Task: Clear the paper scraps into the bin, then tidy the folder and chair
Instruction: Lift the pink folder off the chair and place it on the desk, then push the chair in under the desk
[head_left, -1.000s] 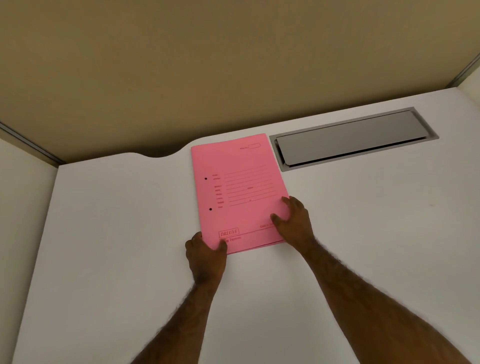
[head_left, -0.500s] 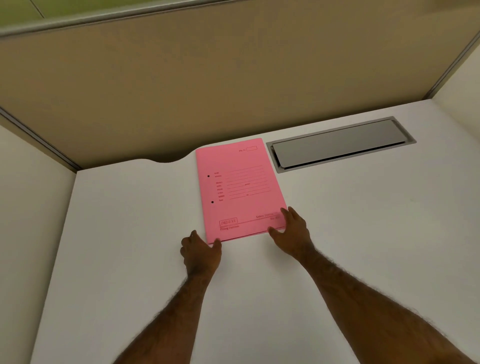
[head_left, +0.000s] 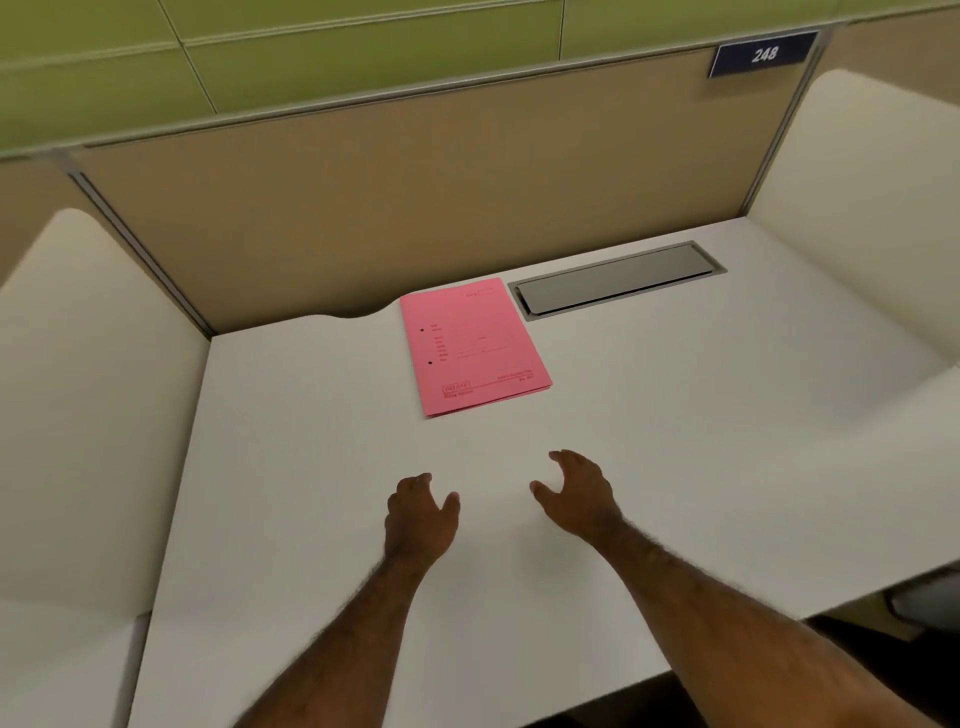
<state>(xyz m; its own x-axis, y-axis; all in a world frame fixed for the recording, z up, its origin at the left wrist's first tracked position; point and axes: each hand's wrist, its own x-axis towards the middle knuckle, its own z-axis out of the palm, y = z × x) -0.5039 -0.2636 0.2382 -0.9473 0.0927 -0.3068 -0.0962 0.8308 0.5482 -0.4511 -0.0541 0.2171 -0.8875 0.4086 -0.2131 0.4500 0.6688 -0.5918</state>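
Both hands, left (head_left: 422, 514) and right (head_left: 576, 496), drawn back off the folder (head_left: 475, 347), fingers loosely open, gripping nothing; folder squared far on the worktop (head_left: 701, 441), chair likely next

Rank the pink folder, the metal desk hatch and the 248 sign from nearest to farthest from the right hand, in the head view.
1. Pink folder, just ahead, slightly left of the right hand.
2. Metal desk hatch, at the desk's back edge.
3. 248 sign, high on the partition, right.

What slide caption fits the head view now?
Both hands, left and right, hover open and empty above the white desk, short of the pink folder.
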